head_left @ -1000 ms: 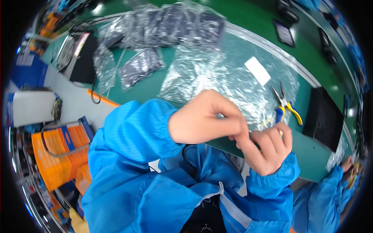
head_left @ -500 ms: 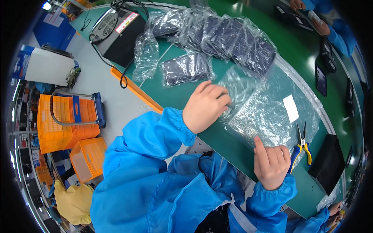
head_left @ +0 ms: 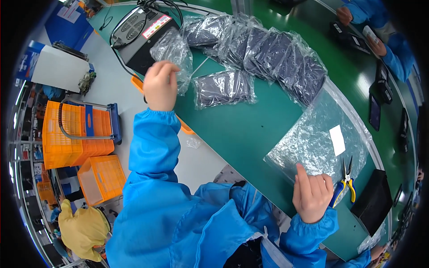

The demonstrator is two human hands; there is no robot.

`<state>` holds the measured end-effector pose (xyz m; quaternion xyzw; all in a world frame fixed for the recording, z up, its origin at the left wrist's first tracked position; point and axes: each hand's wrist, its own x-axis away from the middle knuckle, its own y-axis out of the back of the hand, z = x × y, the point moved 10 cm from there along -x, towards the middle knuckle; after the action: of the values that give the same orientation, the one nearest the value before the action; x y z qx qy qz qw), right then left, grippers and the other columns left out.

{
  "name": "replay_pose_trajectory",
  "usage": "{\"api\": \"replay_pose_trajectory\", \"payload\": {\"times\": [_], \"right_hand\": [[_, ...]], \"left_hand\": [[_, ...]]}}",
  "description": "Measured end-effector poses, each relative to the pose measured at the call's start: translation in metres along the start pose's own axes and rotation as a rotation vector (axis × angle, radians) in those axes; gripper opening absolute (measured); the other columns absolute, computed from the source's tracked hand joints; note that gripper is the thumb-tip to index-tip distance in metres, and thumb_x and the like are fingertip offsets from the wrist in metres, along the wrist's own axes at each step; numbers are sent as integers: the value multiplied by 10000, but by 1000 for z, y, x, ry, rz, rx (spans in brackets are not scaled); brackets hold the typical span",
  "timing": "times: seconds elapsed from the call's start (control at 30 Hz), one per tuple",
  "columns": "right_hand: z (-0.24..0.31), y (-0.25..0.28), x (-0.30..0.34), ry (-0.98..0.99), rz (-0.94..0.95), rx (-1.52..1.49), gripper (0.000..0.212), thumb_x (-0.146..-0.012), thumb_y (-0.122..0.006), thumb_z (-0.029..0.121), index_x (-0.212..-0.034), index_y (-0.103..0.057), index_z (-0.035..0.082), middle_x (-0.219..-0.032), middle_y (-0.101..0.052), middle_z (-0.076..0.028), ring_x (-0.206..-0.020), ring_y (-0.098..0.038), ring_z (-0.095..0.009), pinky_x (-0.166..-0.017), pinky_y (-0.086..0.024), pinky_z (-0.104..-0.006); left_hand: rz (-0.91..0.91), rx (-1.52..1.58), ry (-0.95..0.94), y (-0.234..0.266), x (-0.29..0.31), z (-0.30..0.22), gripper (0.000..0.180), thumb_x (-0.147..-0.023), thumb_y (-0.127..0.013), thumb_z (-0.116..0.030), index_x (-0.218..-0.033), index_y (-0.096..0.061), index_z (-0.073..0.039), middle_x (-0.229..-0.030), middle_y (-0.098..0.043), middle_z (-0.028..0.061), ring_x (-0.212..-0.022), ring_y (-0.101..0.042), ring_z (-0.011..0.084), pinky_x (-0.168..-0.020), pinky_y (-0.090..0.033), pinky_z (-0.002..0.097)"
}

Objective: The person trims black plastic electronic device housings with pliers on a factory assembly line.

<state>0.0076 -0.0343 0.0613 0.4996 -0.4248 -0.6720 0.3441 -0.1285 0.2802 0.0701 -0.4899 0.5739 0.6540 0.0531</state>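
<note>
My left hand (head_left: 161,87) is at the left edge of the green worktable, fingers curled against a crumpled clear plastic bag (head_left: 166,45). Part of the grip is hidden and slightly blurred. My right hand (head_left: 312,196) rests at the near edge of a large flat clear plastic sheet (head_left: 304,143), index finger stretched out, nothing in it. A white paper slip (head_left: 337,140) and needle-nose pliers (head_left: 345,181) with blue and yellow handles lie on the sheet. One dark flat item in a clear bag (head_left: 223,88) lies between my hands, farther back.
Several bagged dark items (head_left: 286,58) overlap in a row along the back. A black fan-vented box (head_left: 143,38) with cables stands at the far left. Right of the pliers is a black case (head_left: 373,201). Orange crates (head_left: 67,134) stand on a trolley; a co-worker's hand (head_left: 377,44) shows at the upper right.
My left hand has moved left from the plastic sheet to the table's left edge, and the crumpled bag went with it. My right hand stays nearly in place. The view has shifted slightly.
</note>
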Motion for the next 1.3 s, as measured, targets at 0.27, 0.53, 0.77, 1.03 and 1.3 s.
{"api": "replay_pose_trajectory", "payload": {"times": [0.27,0.53,0.77,1.03,1.3], "right_hand": [[0,-8,-6,-3,16,-4,299,-707,-649,57,-1004,-633,25,-615,-443,-26,-560,-454,-173,-644,-414,-328],[-1,-10,-5,-35,14,-20,303,-696,-655,61,-996,-636,27,-619,-446,-26,-563,-457,-170,-642,-413,-324],[-6,-1,1,-93,-19,-85,296,-687,-660,51,-982,-645,33,-648,-485,-27,-571,-481,-175,-622,-417,-318],[-28,15,7,-435,-243,-675,279,-686,-662,-47,-958,-654,15,-757,-582,-75,-592,-532,-185,-545,-434,-279],[-59,3,45,-726,-337,-935,156,-743,-643,11,-890,-606,-30,-740,-589,-72,-567,-488,-101,-538,-409,-233]], "left_hand": [[37,77,-1,-12,3,-22,343,-755,-643,-148,-1082,-554,-90,-1200,-494,159,-1090,-475,363,-946,-347,461],[544,217,-190,-69,27,-77,809,-622,-769,-323,-1300,-392,-95,-1198,-476,139,-1128,-459,321,-1035,-187,578],[433,426,-293,-41,18,-100,786,-519,-799,-240,-1208,-478,-40,-1045,-545,138,-983,-538,314,-908,-397,435],[390,786,-600,7,22,-189,746,-493,-773,-257,-1152,-548,11,-1015,-577,132,-851,-568,292,-725,-447,360],[446,892,-878,15,37,-278,684,-526,-756,-305,-1099,-580,24,-972,-594,133,-767,-588,262,-642,-448,339]]}}
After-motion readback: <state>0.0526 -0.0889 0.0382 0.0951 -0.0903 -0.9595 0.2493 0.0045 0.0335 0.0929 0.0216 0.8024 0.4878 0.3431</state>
